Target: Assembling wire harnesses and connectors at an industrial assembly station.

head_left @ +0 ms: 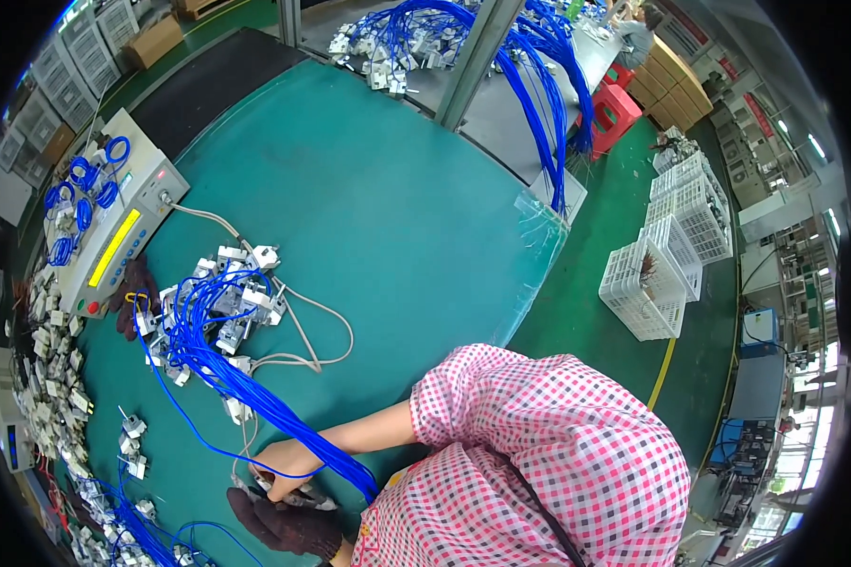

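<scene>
My right hand point(288, 463) is bare and closed at the front of the table, its fingertips pinched on something small that I cannot make out. Just below it, my left hand point(279, 524), in a dark glove, curls closed close to the right fingers; what it holds is mostly hidden. A greyish piece point(314, 498) shows between the two hands. Over my right wrist runs a thick bundle of blue wires point(274, 408). Its far end spreads into a pile of white and grey connector blocks point(227, 302). One loose blue wire loops across my right hand.
A grey tester point(128, 227) with a yellow display and coiled blue wires on top stands at the left; its grey cable point(350, 331) loops over the green mat point(378, 208). More white blocks point(47, 350) crowd the left edge. White crates point(643, 288) stand on the floor at right.
</scene>
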Motion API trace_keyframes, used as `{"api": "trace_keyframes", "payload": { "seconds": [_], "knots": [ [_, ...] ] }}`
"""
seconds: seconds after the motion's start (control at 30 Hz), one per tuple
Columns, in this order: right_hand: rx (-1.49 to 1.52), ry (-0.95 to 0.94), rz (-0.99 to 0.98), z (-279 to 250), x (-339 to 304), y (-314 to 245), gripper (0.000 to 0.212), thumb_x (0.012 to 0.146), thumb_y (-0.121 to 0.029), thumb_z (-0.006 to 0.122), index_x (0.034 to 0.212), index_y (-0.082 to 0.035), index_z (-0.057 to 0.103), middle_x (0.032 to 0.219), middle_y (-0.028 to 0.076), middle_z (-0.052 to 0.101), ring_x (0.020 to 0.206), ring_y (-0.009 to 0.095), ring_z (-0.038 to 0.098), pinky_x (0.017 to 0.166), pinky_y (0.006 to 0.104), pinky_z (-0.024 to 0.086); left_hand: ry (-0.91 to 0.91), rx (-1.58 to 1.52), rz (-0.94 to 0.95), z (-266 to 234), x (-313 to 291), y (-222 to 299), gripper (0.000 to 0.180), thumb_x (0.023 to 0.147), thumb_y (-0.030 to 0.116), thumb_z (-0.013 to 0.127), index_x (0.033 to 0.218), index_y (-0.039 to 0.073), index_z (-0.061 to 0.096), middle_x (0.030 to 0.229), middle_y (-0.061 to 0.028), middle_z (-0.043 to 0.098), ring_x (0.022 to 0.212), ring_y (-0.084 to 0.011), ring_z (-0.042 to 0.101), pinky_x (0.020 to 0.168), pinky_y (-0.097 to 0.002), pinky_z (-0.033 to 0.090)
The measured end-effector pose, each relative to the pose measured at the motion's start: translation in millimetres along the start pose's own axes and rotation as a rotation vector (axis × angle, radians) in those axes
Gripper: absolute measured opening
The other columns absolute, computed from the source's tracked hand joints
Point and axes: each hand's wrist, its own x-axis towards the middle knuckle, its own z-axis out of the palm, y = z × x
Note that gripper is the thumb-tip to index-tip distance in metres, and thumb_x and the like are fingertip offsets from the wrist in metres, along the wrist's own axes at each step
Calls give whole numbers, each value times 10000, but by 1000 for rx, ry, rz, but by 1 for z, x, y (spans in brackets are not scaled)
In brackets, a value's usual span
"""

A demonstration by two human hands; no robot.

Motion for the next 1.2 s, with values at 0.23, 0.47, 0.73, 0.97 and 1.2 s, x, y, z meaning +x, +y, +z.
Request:
{"api": "trace_keyframes", "payload": {
  "seconds": [0.23,0.47,0.73,0.97,1.2],
  "knots": [
    [484,-212,-238,-9,-8,0,152,725,-135,599,771,-2,543,701,58,644,623,100,591,510,250,413,-204,775,490,0,5,6,442,947,278,437,1274,-19,427,1208,-148,514,968,-202,541,798,-300,467],
    [469,-32,-362,1,-3,4,159,731,-87,604,845,-15,520,646,35,638,532,81,563,462,223,384,85,-497,-355,-31,15,-7,437,941,239,440,1291,-22,416,1040,-120,547,878,-193,545,800,-332,444],
    [610,-113,-222,-22,-29,4,244,842,-234,639,893,0,589,737,71,624,641,162,628,553,303,522,-328,196,-333,8,4,41,342,906,325,550,1050,16,530,868,-18,525,751,-106,500,588,-270,418],
    [191,-171,8,-108,-152,13,215,877,-199,615,962,-7,566,802,28,589,713,96,545,618,258,467,-496,187,-16,42,-18,62,356,882,270,584,1134,20,557,1071,-146,591,872,-224,605,784,-327,468],
    [196,969,-508,-158,-401,27,170,779,-166,614,825,-10,568,735,36,568,613,190,529,532,290,426,-589,-537,-383,50,24,61,413,930,276,496,1230,-8,493,1180,-117,543,1033,-226,556,930,-368,426]
  ]
}}
